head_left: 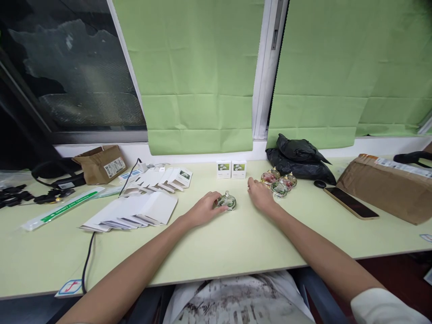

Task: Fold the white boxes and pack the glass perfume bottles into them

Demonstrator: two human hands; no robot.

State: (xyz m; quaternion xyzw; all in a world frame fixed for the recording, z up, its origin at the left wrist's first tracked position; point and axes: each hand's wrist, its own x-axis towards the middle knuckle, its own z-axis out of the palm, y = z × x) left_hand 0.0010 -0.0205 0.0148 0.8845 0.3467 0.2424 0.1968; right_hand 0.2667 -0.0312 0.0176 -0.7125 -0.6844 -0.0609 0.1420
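Note:
My left hand (204, 208) grips the side of a small glass perfume bottle (228, 202) with greenish tint, which stands upright on the table; thumb in front, fingers behind. To its right, my right hand (260, 194) rests by the table with its fingers curled in. Whether anything is inside those fingers is hidden. Just beyond that hand sits a cluster of several similar glass bottles (286, 182), some pinkish with gold tops, one greenish. Two small white boxes (223, 169) with a green picture stand side by side behind both hands.
Flat white cartons (135, 210) and folded picture boxes (168, 177) lie left. An open cardboard box (101, 165), a plastic-wrapped strip (64, 209) and a black cable (88, 258) are farther left. Rightward are a black plastic bag (300, 159), phone (351, 202) and brown parcel (384, 186).

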